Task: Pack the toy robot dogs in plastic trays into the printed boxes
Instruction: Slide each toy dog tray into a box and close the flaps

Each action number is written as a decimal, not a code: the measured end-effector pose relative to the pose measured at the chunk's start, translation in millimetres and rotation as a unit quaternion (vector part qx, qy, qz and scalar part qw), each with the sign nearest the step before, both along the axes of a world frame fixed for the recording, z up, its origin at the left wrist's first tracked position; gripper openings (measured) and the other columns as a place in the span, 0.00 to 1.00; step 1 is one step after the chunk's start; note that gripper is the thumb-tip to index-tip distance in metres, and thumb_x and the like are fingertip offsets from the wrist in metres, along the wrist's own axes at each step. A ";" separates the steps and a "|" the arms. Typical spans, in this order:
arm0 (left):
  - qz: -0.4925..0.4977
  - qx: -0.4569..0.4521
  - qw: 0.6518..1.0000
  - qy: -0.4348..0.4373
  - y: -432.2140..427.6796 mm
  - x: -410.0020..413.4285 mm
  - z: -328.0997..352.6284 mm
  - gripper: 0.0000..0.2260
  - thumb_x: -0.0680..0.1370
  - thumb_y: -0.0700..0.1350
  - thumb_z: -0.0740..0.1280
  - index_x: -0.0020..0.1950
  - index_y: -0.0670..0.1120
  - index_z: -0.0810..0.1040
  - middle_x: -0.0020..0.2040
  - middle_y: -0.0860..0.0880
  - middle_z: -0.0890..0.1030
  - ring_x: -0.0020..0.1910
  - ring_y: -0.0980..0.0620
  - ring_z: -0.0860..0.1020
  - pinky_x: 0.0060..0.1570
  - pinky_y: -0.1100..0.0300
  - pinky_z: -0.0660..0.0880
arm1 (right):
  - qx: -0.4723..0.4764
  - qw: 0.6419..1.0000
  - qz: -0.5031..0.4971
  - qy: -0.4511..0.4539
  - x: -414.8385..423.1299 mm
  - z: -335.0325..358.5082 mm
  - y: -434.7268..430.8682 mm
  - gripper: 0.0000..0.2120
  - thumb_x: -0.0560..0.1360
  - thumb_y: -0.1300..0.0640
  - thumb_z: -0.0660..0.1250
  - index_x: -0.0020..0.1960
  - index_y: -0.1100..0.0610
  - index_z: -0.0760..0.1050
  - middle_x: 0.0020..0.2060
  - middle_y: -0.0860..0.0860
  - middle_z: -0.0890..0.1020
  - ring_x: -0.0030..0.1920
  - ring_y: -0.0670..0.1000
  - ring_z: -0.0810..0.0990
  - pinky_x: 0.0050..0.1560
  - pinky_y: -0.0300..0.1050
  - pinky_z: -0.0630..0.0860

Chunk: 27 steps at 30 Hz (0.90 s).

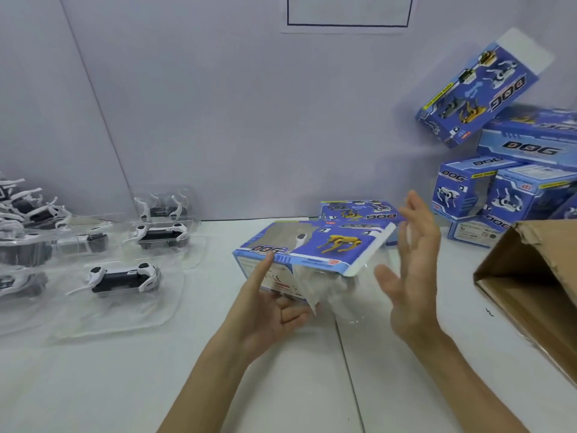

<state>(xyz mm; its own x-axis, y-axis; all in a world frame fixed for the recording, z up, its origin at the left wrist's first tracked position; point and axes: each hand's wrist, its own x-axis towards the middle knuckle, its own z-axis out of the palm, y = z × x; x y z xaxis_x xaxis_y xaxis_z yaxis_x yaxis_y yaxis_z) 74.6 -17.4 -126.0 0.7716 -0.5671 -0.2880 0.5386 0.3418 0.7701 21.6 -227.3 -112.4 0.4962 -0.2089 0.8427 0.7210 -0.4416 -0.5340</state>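
Observation:
My left hand (268, 304) grips a blue printed box (312, 248) from below, thumb on its front edge, just above the white table. A clear plastic tray (340, 285) sticks out of the box's open right end, blurred. My right hand (412, 260) is open with straight fingers, upright beside that open end, at the tray's edge. More toy robot dogs in clear trays lie at the left, one (125, 276) near the front, others (162, 234) behind it.
Packed blue boxes (512, 195) are stacked at the back right, and one box (477, 92) appears in mid-air above them. A flat blue box (359, 212) lies behind the held one. An open cardboard carton (537, 285) stands at the right edge. The wall is close behind.

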 end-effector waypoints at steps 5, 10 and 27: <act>-0.066 -0.030 0.997 0.021 1.9 4.5 -5.3 0.33 0.69 0.69 0.72 0.56 0.41 0.82 0.43 0.45 0.80 0.36 0.48 0.79 0.35 0.59 0.73 | 0.156 0.981 0.006 0.119 4.4 5.3 -24.8 0.29 0.71 0.62 0.58 0.72 0.53 0.69 0.69 0.44 0.74 0.70 0.45 0.72 0.70 0.44 0.68; -0.141 0.128 0.977 -0.096 -1.3 0.9 -6.4 0.47 0.65 0.82 0.61 0.64 0.45 0.82 0.56 0.37 0.82 0.47 0.43 0.80 0.49 0.52 0.75 | 0.313 0.900 0.184 0.242 3.1 2.7 -29.3 0.28 0.84 0.54 0.51 0.37 0.45 0.87 0.39 0.44 0.87 0.39 0.42 0.86 0.36 0.35 0.80; -0.066 -0.153 0.977 -0.134 1.6 -6.2 4.4 0.17 0.79 0.55 0.65 0.48 0.42 0.84 0.38 0.46 0.83 0.36 0.49 0.78 0.43 0.56 0.76 | 0.237 0.864 0.360 0.262 -1.1 2.7 -61.8 0.24 0.74 0.74 0.57 0.50 0.52 0.84 0.44 0.47 0.86 0.49 0.46 0.83 0.49 0.39 0.80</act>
